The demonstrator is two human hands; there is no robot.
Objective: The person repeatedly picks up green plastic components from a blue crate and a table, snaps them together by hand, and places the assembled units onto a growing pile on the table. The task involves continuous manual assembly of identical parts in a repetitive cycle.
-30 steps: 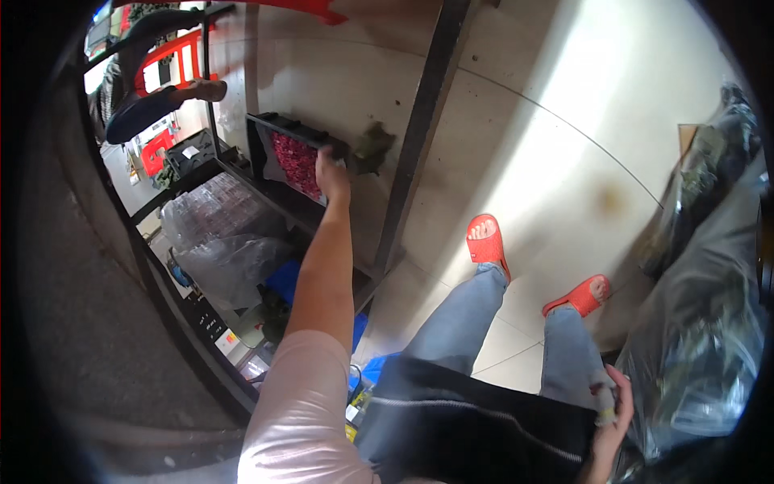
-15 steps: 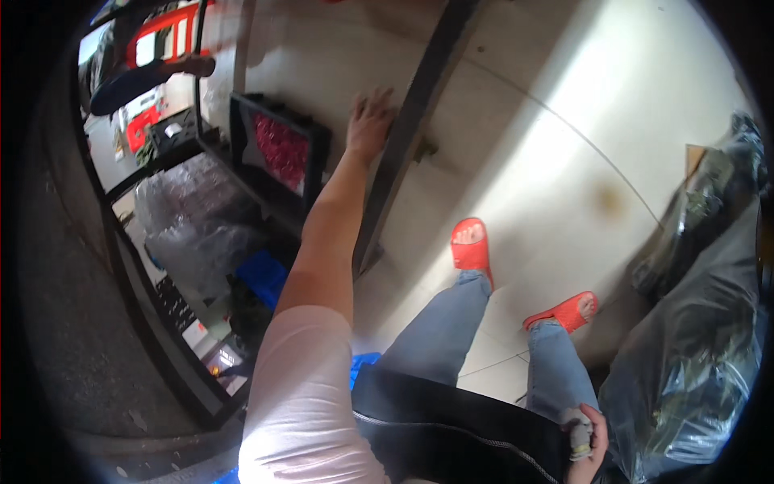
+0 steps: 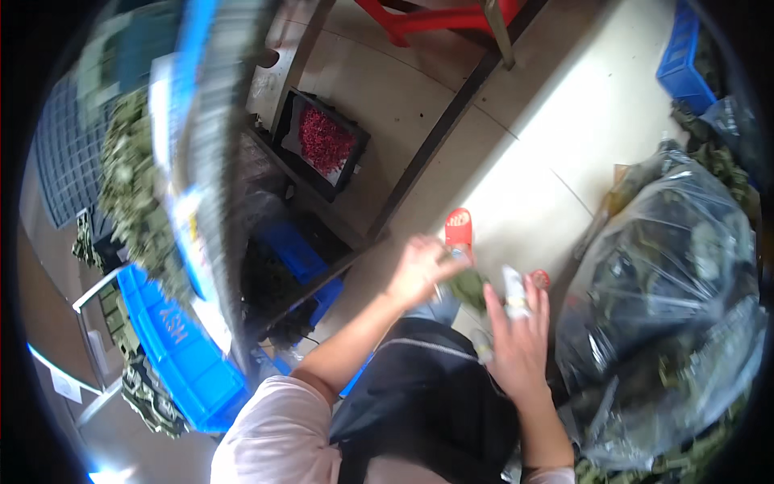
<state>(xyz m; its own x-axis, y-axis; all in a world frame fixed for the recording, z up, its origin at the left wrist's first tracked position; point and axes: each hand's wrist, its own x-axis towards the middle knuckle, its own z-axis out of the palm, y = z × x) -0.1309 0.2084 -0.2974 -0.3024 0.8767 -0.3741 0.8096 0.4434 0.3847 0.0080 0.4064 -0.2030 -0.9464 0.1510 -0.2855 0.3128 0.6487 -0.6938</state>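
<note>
My left hand (image 3: 421,270) is raised in front of my lap, fingers curled at the edge of a small dark green piece (image 3: 468,290), which looks like cloth. Blur hides exactly how it is gripped. Close by on the right, my right hand (image 3: 520,347) has its fingers stretched and apart, its fingertips beside the green piece. A white wrapping (image 3: 514,292) shows on one of its fingers. Both hands hang above my legs and red slippers (image 3: 458,226).
A table edge (image 3: 211,194) with green camouflage pieces (image 3: 133,173) rises at the left. Below are a blue bin (image 3: 181,355) and a black tray (image 3: 359,153) of red bits. A dark metal bar (image 3: 443,133) crosses the floor. A large clear plastic bag (image 3: 645,298) stands right.
My left hand has drawn back from beside the metal bar to in front of my lap. My right hand has risen from my lap toward it. The view has shifted, showing the tabletop.
</note>
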